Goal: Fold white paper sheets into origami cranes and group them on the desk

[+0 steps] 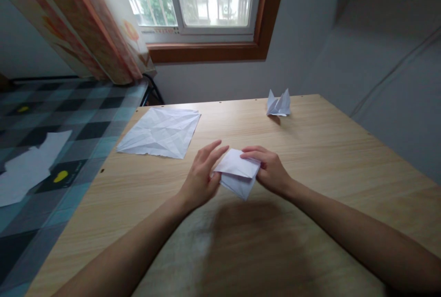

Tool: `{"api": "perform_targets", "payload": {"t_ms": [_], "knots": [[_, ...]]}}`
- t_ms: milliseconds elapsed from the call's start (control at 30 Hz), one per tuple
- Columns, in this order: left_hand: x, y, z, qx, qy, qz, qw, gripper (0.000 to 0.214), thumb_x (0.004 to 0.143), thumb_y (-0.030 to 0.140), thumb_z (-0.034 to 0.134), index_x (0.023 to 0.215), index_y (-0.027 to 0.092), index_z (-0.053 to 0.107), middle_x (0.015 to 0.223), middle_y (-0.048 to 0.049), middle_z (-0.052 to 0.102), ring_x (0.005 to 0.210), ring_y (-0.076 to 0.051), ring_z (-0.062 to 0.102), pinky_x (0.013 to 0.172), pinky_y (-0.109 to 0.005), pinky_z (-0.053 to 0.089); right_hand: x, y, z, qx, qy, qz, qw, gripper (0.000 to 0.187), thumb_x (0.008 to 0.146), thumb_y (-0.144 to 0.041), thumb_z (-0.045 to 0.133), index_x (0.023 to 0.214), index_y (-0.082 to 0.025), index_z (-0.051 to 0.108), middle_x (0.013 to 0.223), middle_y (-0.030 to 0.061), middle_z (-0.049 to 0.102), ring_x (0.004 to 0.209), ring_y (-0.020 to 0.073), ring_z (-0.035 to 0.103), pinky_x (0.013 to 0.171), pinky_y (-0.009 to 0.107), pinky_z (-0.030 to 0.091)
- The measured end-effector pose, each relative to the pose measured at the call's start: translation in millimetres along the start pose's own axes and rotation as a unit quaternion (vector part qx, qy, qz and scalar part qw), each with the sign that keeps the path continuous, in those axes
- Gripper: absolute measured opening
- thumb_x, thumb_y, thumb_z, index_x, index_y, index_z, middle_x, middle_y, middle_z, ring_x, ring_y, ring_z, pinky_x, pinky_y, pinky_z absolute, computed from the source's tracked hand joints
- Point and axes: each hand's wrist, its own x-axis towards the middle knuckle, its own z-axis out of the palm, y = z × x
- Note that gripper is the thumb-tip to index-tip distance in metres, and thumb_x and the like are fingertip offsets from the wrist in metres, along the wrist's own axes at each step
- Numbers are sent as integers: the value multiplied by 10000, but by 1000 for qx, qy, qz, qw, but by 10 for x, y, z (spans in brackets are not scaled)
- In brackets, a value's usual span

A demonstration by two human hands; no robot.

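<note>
A small folded white paper piece (237, 172) is held just above the wooden table (330, 164) near its middle. My left hand (201, 175) pinches its left side, fingers stretched along the top edge. My right hand (270, 168) grips its right side, fingers curled over the upper flap. A creased, unfolded white sheet (160, 131) lies flat at the table's far left. A finished folded paper figure (279, 103) with pointed tips stands at the far edge.
A bed with a checked blue-grey cover (51, 127) stands left of the table, with white paper sheets (27, 166) on it. A patterned curtain (86, 26) and a window (203, 3) are behind. Grey walls close in the right.
</note>
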Motion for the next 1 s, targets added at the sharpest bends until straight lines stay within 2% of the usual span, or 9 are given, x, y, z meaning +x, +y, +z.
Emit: {"api": "perform_targets", "payload": {"t_ms": [133,233,333,400,467,600,767,867,1000], "knots": [[27,-63,-102,35,-160,44,985,561,771,170,522,1325,241,575,1454,-86,519,1381,-309,410,1141,-538,330,-35,12,-86,-149,-145,-93,974,522,795,-325,642,1285,-145,619,1362,162,605,1302,323,515,1125,529,345],[44,-60,-136,56,-235,36,970,479,854,337,537,1317,228,595,1416,-106,566,1343,-321,471,1140,-564,300,-51,-7,-110,-189,-198,-117,955,806,766,-607,671,1371,-91,541,1431,216,530,1332,357,482,1149,551,305],[52,-57,-145,67,-252,36,965,464,926,472,494,1297,222,616,1431,-121,556,1348,-320,477,1136,-573,285,-47,-7,-92,-191,-192,-109,957,778,824,-697,571,1320,-97,587,1405,208,561,1335,347,488,1148,543,316],[51,-62,-135,78,-256,50,962,449,937,501,493,1272,238,635,1428,-109,563,1344,-317,486,1134,-575,285,-36,-17,-57,-201,-175,-86,960,639,925,-613,482,1291,-104,609,1403,189,570,1351,316,482,1158,509,317],[48,-63,-116,103,-245,72,961,411,943,491,502,1237,247,655,1405,-99,586,1323,-308,511,1133,-566,292,-20,-44,-12,-216,-175,-75,958,606,970,-547,438,1350,-90,556,1463,190,508,1399,301,427,1176,489,300],[48,-39,-84,129,-235,119,956,391,962,481,490,1197,226,670,1356,-105,626,1297,-275,544,1125,-487,350,16,-125,52,-207,-236,-80,946,781,943,-601,457,1515,-88,320,1556,204,366,1462,309,322,1189,532,261],[43,-18,-114,124,-249,117,953,466,933,530,522,1247,205,631,1390,-122,596,1300,-280,545,1109,-468,384,-9,-151,32,-235,-272,-65,931,820,929,-654,426,1531,-112,298,1577,193,322,1471,343,292,1185,589,217],[42,-19,-148,133,-251,104,953,521,910,560,541,1287,207,608,1413,-132,572,1283,-303,550,1087,-491,389,-59,-104,-4,-262,-249,-38,931,754,952,-606,411,1536,-143,301,1582,163,326,1465,354,297,1171,606,234],[65,-16,-185,140,-241,104,955,526,894,594,539,1238,210,643,1314,-125,638,1161,-313,595,1007,-499,429,-87,-24,-62,-324,-170,32,930,542,990,-365,397,1502,-187,386,1570,130,370,1447,374,322,1139,638,264]]}}
